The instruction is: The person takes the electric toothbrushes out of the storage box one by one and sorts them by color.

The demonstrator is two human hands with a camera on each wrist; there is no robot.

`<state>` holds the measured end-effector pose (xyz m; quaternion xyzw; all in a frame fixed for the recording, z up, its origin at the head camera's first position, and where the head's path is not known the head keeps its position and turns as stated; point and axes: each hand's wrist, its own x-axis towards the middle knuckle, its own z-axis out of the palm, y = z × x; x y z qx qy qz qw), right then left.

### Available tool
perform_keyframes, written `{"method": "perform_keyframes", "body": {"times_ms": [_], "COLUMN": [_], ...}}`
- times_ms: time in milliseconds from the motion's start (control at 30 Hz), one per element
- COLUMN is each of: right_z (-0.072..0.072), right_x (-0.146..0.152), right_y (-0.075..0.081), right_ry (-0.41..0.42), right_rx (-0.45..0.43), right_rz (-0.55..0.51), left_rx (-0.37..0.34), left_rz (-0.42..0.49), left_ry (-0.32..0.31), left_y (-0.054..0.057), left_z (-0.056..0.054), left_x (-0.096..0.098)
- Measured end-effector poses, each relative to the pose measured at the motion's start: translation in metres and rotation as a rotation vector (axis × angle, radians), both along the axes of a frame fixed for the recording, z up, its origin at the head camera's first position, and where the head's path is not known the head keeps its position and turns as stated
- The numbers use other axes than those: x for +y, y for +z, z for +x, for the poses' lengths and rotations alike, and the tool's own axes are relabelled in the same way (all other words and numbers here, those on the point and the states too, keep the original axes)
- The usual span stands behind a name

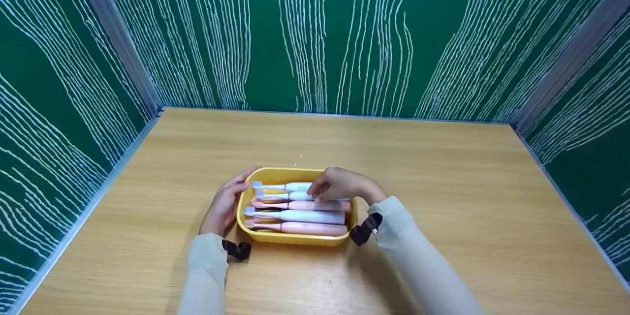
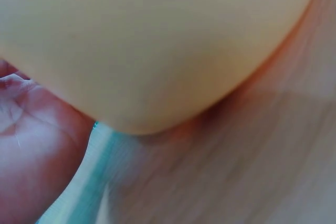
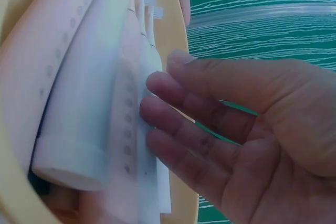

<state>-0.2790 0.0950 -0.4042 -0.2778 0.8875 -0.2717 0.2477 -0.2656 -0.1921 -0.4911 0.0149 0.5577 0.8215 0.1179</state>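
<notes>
Several electric toothbrushes lie side by side in a yellow basket [image 1: 295,239], their heads toward its left end. Two are pink, including the nearest pink toothbrush [image 1: 315,228]; the others are white, such as the white toothbrush [image 1: 310,216]. My left hand [image 1: 227,204] holds the basket's left end, thumb at the rim and fingers along the outside. Over the right part of the basket, my right hand [image 1: 343,184] has its fingers loosely bent, fingertips right at a white toothbrush [image 3: 148,156] near the far side. Its thumb stands apart from the fingers with nothing between them.
The basket stands on a wooden table [image 1: 443,197]. Green panels with white wavy lines [image 1: 334,34] rise behind and on both sides, with grey posts [image 1: 115,34] at the corners. A small black camera [image 1: 366,229] is strapped to my right wrist.
</notes>
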Motion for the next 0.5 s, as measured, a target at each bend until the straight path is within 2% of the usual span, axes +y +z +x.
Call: {"method": "perform_keyframes", "body": {"times_ms": [267,500], "right_z": [0.002,0.002], "right_x": [-0.009,-0.018], "right_y": [-0.001,-0.002], "right_ry": [0.030,0.044], "right_rx": [0.043,0.037], "right_rz": [0.016,0.019], "left_rx": [0.017,-0.002], "left_rz": [0.048,0.019], "left_ry": [-0.051,-0.006], "left_y": [-0.002,-0.003], "left_z": [0.000,-0.001], "left_x": [-0.001,-0.001]}}
